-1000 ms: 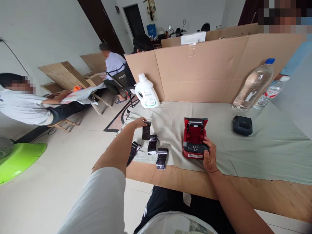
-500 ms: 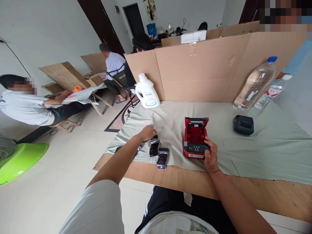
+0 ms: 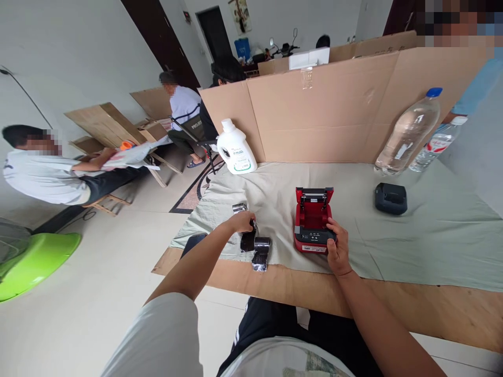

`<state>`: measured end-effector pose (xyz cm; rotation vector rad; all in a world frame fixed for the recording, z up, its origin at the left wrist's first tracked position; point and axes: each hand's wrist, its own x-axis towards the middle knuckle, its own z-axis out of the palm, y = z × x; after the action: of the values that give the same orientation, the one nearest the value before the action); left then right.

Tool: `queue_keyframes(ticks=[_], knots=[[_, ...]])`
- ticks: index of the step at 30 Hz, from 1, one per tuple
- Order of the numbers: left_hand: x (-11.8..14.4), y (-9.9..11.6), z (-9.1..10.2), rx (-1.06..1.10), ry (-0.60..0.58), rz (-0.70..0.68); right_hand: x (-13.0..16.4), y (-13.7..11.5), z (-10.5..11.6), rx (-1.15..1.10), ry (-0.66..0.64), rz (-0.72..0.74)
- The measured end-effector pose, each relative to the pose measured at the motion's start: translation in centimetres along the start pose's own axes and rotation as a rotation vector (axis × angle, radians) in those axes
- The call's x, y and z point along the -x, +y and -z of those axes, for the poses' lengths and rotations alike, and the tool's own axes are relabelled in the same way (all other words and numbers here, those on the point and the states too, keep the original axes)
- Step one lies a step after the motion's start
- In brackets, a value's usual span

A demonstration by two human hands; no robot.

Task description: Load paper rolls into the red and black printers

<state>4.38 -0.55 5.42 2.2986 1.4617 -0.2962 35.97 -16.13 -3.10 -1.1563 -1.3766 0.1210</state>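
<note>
My left hand (image 3: 242, 222) is closed over a roll of shiny black film (image 3: 247, 242); part of that roll is hidden by my fingers, and a strip of it hangs toward me. Just to its right lies a second black roll (image 3: 261, 253), partly unrolled. Behind my wrist is a shiny roll (image 3: 238, 208). With my right hand (image 3: 338, 246) I grip the right front corner of a small red and black label printer (image 3: 313, 230), thumb in front and fingers on top. Its lid stands raised, and the red bay inside holds nothing that I can see.
A black device (image 3: 391, 199) sits at the right. Behind stand a white jug (image 3: 236, 149), a large clear bottle (image 3: 408, 133) and a smaller bottle (image 3: 438, 144) before a cardboard wall (image 3: 314, 115). A dark flat object (image 3: 192, 243) lies beside my left forearm. Other people sit at the left.
My left hand has moved a little toward me and right, down onto the black roll, uncovering the shiny roll behind it. My right hand keeps its hold on the printer.
</note>
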Motion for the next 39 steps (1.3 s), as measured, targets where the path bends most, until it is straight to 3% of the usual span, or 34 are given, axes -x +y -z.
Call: queue_keyframes(ticks=[2, 5, 9, 13, 17, 20, 23, 25, 29, 33, 39], knots=[[0.4, 0.3, 1.1, 0.177, -0.029, 0.019, 0.0, 0.0, 0.0, -0.001, -0.002, 0.003], [0.9, 1.4, 3.1, 0.648, -0.081, -0.044, 0.0, 0.0, 0.1, 0.005, -0.01, -0.006], [1.3, 4.4, 4.8, 1.119, -0.199, -0.123, 0.0, -0.2, 0.1, 0.014, -0.014, -0.029], [1.6, 9.4, 4.3, 1.206, -0.411, -0.218, 0.0, -0.3, 0.2, 0.004, -0.028, -0.034], [2.3, 14.8, 3.6, 1.105, -0.622, -0.486, 0.0, -0.3, 0.3, 0.008, -0.027, -0.046], [2.2, 17.7, 3.5, 0.965, -0.703, -0.668, -0.1, -0.5, 0.5, 0.044, -0.013, -0.015], [0.3, 18.9, 3.1, 0.892, -0.599, -0.723, -0.2, -0.8, 0.7, 0.088, 0.01, 0.028], [-1.5, 19.0, 2.5, 0.768, -0.395, -0.661, -0.2, -0.9, 0.8, 0.115, 0.027, 0.052], [-4.1, 19.3, 1.4, 0.285, -0.015, -0.47, -0.1, -1.2, 0.8, 0.193, 0.021, 0.128], [-4.6, 20.1, 0.5, -0.038, 0.06, -0.389, -0.1, -1.7, 0.9, 0.22, -0.029, 0.212], [-5.2, 20.7, -0.3, -0.148, 0.089, -0.397, -0.2, -2.2, 0.9, 0.21, -0.001, 0.222]])
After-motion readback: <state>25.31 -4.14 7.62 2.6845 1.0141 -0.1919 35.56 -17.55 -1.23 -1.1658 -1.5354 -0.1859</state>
